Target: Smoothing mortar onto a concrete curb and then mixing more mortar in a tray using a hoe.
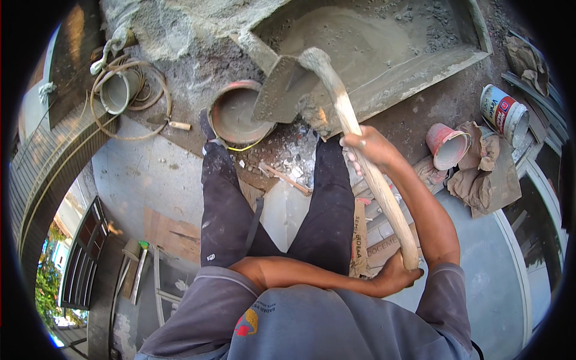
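Both hands grip a long wooden hoe (384, 195). My left hand (396, 276) crosses my body and wraps round the butt end of the handle. Higher up the shaft, my right hand (367, 149) is closed round it. The broad, mortar-coated hoe blade (277, 90) hangs over the right rim of a round bucket (219, 99) with grey mix inside; whether it touches the rim I cannot tell. Just beyond the blade lies a trough (396, 86) of wet grey mortar. My two legs stand on either side of rubble and the bucket's yellow handle.
A heap of grey sand (174, 30) rises at the far left. Near it are a coiled hose (159, 78), a small pail (116, 93) and a trowel (179, 125). To the right lie a red bucket (450, 150), a white paint pail (507, 117) and crumpled paper sacks (474, 186).
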Motion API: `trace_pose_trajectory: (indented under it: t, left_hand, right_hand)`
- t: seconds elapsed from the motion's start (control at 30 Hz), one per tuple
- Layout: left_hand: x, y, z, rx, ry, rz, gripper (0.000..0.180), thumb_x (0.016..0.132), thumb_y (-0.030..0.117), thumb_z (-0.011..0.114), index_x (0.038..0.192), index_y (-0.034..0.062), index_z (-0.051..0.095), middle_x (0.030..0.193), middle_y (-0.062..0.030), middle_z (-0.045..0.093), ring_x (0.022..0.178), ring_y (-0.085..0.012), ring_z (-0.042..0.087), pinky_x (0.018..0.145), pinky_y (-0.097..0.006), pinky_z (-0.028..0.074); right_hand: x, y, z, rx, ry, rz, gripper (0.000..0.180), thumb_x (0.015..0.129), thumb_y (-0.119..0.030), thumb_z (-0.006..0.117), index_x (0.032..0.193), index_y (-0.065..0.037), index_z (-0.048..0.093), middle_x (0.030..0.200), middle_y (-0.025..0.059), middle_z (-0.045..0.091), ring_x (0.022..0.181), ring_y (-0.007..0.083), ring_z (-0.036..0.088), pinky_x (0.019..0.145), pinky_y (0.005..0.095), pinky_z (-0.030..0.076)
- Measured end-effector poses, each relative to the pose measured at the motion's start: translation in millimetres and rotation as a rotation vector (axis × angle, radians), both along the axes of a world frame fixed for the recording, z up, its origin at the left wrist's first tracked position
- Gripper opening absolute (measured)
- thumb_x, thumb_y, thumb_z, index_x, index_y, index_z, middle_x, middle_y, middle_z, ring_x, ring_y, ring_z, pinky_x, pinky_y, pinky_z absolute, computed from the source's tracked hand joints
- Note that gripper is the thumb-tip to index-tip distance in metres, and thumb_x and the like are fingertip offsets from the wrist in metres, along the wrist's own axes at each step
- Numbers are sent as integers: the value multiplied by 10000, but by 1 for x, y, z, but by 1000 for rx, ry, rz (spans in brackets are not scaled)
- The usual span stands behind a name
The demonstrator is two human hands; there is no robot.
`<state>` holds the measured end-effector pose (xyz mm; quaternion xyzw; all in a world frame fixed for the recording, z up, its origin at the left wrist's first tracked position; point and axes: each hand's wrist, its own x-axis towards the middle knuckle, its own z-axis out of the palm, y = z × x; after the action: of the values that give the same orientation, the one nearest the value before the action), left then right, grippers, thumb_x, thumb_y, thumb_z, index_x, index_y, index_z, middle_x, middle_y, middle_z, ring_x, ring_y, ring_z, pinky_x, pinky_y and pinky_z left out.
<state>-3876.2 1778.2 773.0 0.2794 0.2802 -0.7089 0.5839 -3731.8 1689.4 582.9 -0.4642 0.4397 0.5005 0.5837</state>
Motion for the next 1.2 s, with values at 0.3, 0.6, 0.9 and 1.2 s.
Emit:
trace_pose_trajectory:
  t: [0.3, 0.6, 0.9, 1.2]
  left_hand:
    - [1, 30, -73, -276, -391, -295, 579, 802, 106, 706, 1299, -47, 453, 1040, -150, 644, 977, -248, 652, 844, -376, 525]
    - [199, -63, -350, 99, -1214, -499, 412, 830, 248, 728, 1119, -24, 619, 868, -160, 690, 780, -205, 660, 715, -361, 528]
    - [232, -180, -439, -2, -1209, -584, 355, 755, 210, 669, 1021, -25, 675, 815, -234, 703, 759, -319, 715, 711, -414, 539]
    - [189, -133, -355, 124, -1185, -618, 369, 755, 176, 671, 1021, -79, 649, 776, -215, 683, 725, -263, 678, 700, -399, 528]
  right_hand:
    - [-4, -88, 4, -288, -149, -425, 226, 881, -150, 628, 995, -8, 494, 659, 65, 535, 441, 164, 537, 376, 336, 468]
    - [114, -278, -170, -1000, -521, -838, 254, 837, -116, 619, 888, 113, 523, 678, 168, 591, 454, 269, 603, 417, 403, 526]
    - [130, -399, -271, -1080, -463, -810, 354, 868, -149, 640, 1022, 153, 537, 798, 212, 630, 555, 302, 661, 496, 434, 584]
    - [91, -341, -239, -922, -317, -819, 313, 886, -175, 661, 954, 117, 568, 719, 174, 612, 526, 282, 642, 466, 428, 562]
